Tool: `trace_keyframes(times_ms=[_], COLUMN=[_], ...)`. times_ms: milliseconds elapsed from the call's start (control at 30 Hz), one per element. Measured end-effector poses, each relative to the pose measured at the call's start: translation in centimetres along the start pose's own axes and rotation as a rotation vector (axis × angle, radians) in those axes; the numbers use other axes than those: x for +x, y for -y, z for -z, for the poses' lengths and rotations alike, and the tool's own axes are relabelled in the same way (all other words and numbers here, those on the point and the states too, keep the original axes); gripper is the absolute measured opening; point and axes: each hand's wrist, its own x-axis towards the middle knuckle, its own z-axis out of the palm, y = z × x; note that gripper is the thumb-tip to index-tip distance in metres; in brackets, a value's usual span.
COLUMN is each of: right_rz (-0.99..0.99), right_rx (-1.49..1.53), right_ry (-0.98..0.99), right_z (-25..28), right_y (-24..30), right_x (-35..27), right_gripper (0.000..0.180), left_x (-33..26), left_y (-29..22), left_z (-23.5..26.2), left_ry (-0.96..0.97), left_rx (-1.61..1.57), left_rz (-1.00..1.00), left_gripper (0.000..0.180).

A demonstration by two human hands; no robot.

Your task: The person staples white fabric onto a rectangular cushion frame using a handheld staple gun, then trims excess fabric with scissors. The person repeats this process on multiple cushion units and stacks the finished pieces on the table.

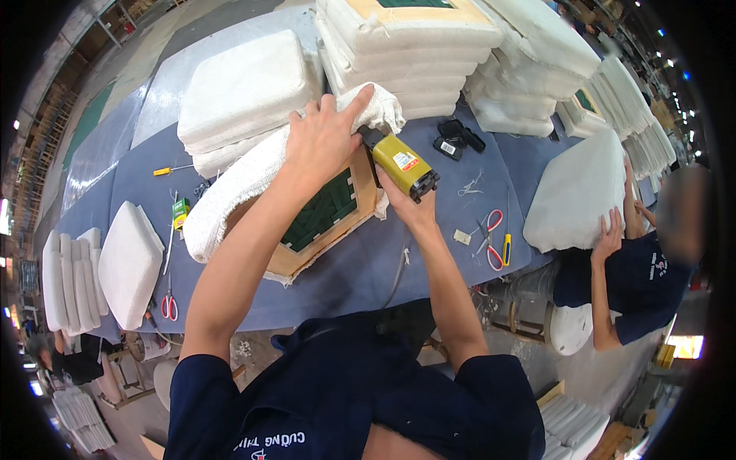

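On the blue table [368,268], left hand [326,138] presses white fabric [245,176] over a wooden seat frame [322,222]; right hand [406,203] grips the yellow staple gun [400,162]. Fingers close to the nose risk a staple; slack fabric could wrinkle.

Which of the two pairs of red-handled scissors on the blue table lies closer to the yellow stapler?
The pair right of the yellow stapler, beside a small yellow tool. The other pair lies far left, near the front edge of the blue table.
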Motion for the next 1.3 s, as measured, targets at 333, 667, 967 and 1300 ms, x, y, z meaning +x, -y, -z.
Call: trace_keyframes(times_ms=[333, 667, 967, 1300], right_rz=[0.249, 0.149, 0.21, 0.056], right_rx=[0.073, 0.049, 0.213, 0.101], right_ry=[-0.056, -0.112, -0.115, 0.113], right_z=[-5.7, -10.1, -5.6, -4.9], right_y=[-4.7, -1.7, -1.3, -0.4], right_x=[-3.4, -3.1, 1.4, 3.0], right_gripper=[0.023, 0.037, 0.035, 0.03], left_x=[3.1, 1.4, -1.0, -1.0], left_y=[13.7, 11.1, 9.5, 8.7], left_z=[0.0, 1.1, -0.1, 0.0], left_ry=[0.611, 0.429, 0.126, 0.094], left_rx=[-0.981, -0.428, -0.073, -0.112], left_rz=[-0.243, -0.111, -0.135, -0.166], left_gripper=[0.071, 0.061, 0.065, 0.079])
